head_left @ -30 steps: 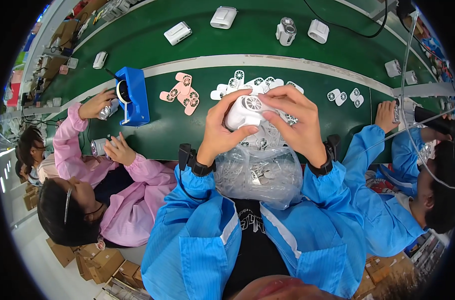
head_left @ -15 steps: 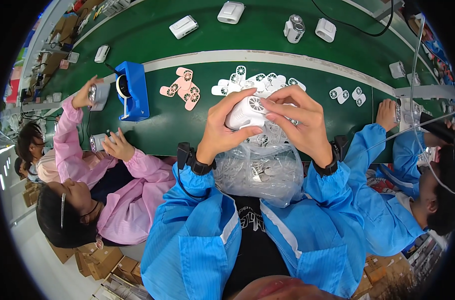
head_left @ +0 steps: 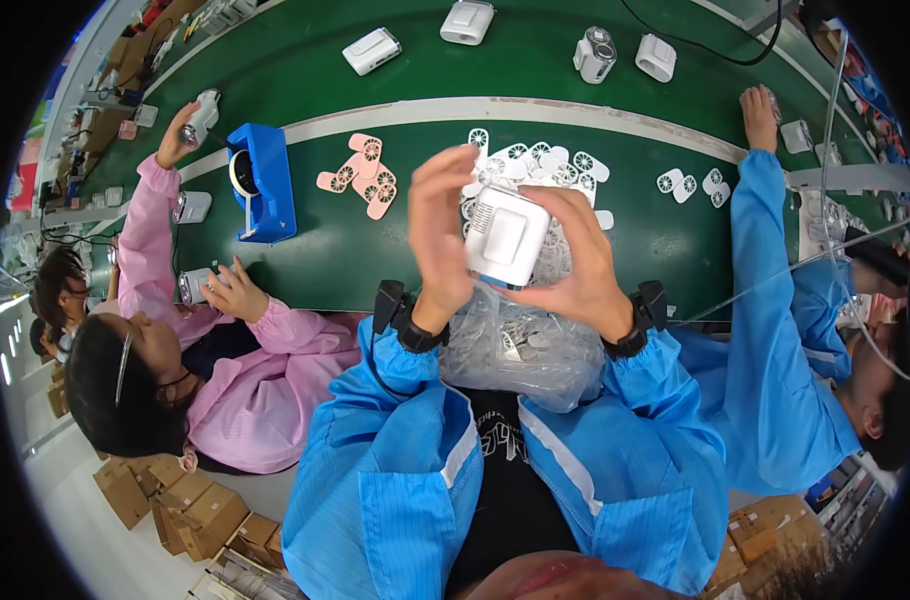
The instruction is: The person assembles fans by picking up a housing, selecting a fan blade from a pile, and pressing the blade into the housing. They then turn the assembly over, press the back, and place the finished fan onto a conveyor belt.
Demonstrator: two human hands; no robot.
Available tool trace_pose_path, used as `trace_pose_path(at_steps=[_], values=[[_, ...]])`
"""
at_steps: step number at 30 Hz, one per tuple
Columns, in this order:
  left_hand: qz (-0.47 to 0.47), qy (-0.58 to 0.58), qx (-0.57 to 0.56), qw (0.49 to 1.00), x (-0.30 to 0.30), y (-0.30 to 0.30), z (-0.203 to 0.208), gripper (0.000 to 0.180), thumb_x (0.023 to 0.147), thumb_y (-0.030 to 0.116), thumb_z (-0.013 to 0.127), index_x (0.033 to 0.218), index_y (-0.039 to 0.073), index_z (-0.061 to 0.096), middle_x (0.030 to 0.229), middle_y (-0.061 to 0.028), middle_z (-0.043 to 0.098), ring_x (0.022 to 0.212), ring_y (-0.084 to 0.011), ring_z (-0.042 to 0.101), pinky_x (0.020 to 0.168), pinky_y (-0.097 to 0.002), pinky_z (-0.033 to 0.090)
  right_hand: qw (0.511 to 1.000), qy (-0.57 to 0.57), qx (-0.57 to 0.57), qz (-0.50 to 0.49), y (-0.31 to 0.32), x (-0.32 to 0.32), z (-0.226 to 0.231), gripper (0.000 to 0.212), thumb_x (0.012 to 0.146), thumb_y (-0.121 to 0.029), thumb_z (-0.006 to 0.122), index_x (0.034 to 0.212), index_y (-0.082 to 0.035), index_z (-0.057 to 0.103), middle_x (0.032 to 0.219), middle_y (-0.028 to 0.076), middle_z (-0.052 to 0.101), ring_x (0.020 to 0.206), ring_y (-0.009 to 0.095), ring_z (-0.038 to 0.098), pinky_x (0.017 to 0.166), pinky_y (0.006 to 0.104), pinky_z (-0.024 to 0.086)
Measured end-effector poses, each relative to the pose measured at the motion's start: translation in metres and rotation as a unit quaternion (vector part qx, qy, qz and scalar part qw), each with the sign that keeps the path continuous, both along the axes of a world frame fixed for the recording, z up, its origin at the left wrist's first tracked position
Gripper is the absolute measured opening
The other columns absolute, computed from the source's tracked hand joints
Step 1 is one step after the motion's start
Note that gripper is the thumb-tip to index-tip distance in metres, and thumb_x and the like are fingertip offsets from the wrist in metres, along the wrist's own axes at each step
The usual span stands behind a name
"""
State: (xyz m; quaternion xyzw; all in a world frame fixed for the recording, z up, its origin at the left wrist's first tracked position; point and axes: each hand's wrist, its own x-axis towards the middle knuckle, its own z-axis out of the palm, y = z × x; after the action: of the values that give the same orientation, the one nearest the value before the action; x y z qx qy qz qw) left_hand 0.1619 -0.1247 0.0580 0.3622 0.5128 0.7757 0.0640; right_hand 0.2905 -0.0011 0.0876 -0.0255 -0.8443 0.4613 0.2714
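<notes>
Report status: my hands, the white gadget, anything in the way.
Right hand holding white gadget. Left hand open beside it, blurred, contact unclear. Nearest clutter: plastic bag below, white plates beyond.

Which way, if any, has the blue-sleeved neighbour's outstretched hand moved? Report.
Yes: the neighbour's hand went forward across the white ledge to its far side.

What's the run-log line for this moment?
right hand: gripping white device | left hand: open beside it, contact unclear | nearby: clear plastic bag, white spoked plates
</notes>
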Motion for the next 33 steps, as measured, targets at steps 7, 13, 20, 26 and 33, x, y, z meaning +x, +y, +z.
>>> trace_pose_path(at_steps=[7,13,20,26,33], values=[[-0.043,-0.049,0.029,0.997,0.005,-0.006,-0.002,0.066,0.101,0.063,0.039,0.125,0.002,0.044,0.115,-0.0298,0.064,0.105,-0.0353,0.063,0.097,-0.0472,0.048,1.000,0.004,-0.016,0.014,-0.001,0.000,0.000,0.093,0.055,-0.016,0.099,0.138,-0.003,0.059,0.128,0.017,0.063,0.117,0.035,0.063,0.100,0.0423,0.052],[-0.018,-0.041,0.059,0.997,0.004,0.001,0.009,0.062,0.099,0.056,0.052,0.122,-0.002,0.045,0.109,-0.0293,0.067,0.100,-0.0330,0.066,0.094,-0.0460,0.050,1.000,0.014,0.026,0.011,0.002,-0.001,-0.001,0.095,0.054,-0.013,0.098,0.139,-0.003,0.059,0.127,0.017,0.064,0.116,0.035,0.063,0.099,0.0435,0.052],[-0.013,-0.004,0.036,0.999,-0.007,0.008,0.005,0.048,0.102,0.050,0.044,0.117,0.004,0.040,0.112,-0.0318,0.066,0.104,-0.0370,0.065,0.098,-0.0503,0.048,1.000,0.015,-0.024,-0.010,0.005,-0.008,0.002,0.090,0.056,-0.012,0.098,0.137,-0.001,0.061,0.131,0.019,0.067,0.121,0.037,0.066,0.102,0.0446,0.053],[-0.014,-0.049,0.076,0.996,-0.014,0.023,0.000,0.045,0.102,0.044,0.054,0.112,0.001,0.044,0.105,-0.0305,0.069,0.097,-0.0319,0.067,0.093,-0.0443,0.052,0.998,0.044,-0.006,-0.049,0.011,-0.013,-0.009,0.089,0.056,-0.014,0.099,0.136,0.001,0.062,0.128,0.019,0.070,0.118,0.036,0.070,0.100,0.0441,0.057],[-0.046,-0.076,0.038,0.995,-0.027,0.045,0.000,0.042,0.104,0.042,0.052,0.111,0.001,0.045,0.106,-0.0303,0.069,0.096,-0.0296,0.068,0.090,-0.0406,0.053,0.994,0.028,-0.015,-0.106,0.019,-0.017,-0.011,0.090,0.059,-0.016,0.101,0.137,0.004,0.061,0.124,0.019,0.071,0.106,0.029,0.075,0.091,0.0354,0.061]])
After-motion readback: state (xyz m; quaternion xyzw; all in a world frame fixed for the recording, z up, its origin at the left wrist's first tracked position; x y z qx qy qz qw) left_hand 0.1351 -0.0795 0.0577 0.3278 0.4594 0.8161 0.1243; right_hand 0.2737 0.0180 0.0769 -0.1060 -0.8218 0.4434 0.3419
